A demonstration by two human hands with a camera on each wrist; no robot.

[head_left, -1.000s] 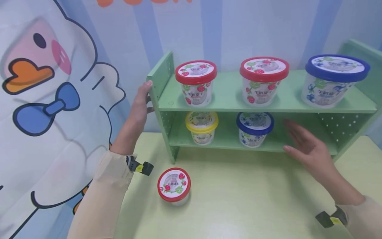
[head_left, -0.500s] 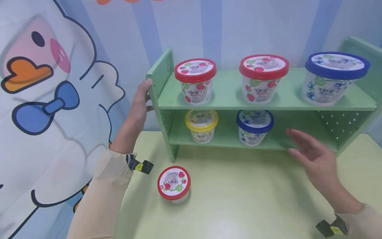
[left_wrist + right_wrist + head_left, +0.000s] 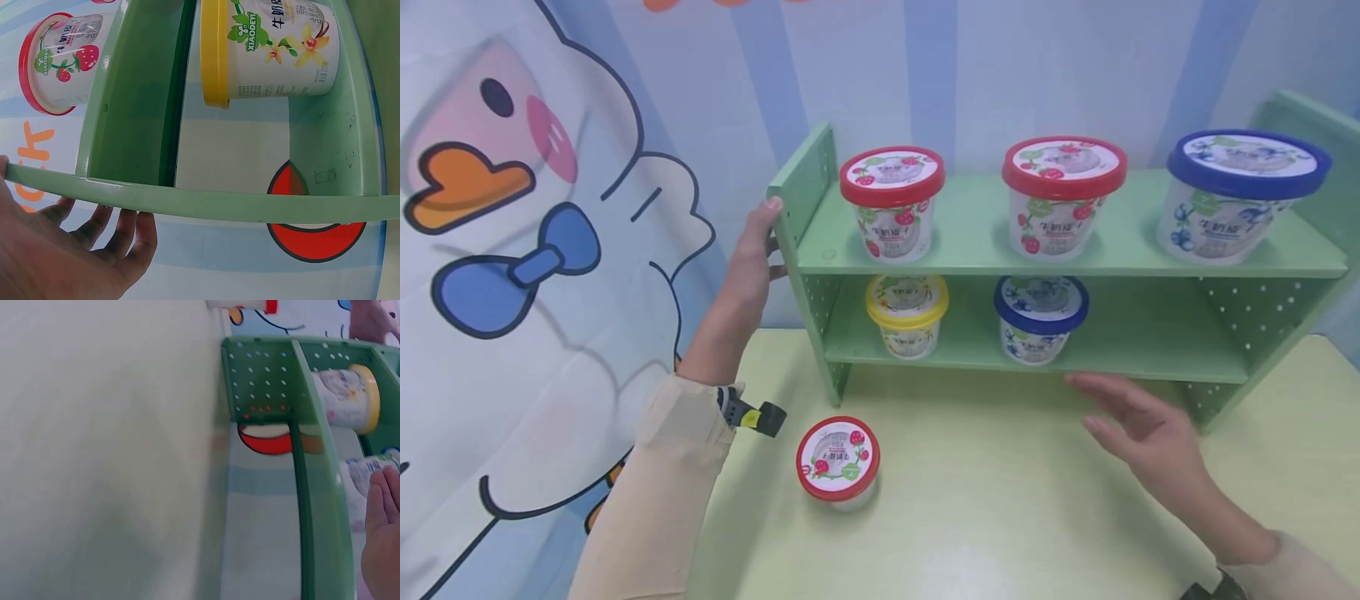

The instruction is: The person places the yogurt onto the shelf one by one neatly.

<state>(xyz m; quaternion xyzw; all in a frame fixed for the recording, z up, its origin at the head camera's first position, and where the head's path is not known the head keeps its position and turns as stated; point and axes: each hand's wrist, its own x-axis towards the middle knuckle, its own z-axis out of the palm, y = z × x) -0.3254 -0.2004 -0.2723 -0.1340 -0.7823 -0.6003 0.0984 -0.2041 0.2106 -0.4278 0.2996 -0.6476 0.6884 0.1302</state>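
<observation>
At the left end of the green shelf [image 3: 1075,273], my left hand [image 3: 748,275] holds the side panel. The left wrist view shows the bent fingers [image 3: 142,240] against the panel's outer face and the thumb tip at its edge. My right hand [image 3: 1157,433] is empty, its fingers loosely extended in front of the lower board. Closest to it stands a blue-lidded ice cream cup [image 3: 1042,321] on that board, with a yellow-lidded cup [image 3: 907,317] to its left. Another cup, with a red lid [image 3: 838,460], stands on the table in front of the shelf.
Two red-lidded cups, one left [image 3: 892,204] and one in the middle [image 3: 1064,200], share the top board with a larger-looking blue-lidded cup [image 3: 1240,200]. A pale green table [image 3: 970,517] lies beneath. Behind hangs a striped backdrop [image 3: 857,83] with a cartoon duck.
My right hand has drawn back from the lower board, down and to the left, toward the front of the shelf. My left hand keeps its place, and the cups stand where they were.
</observation>
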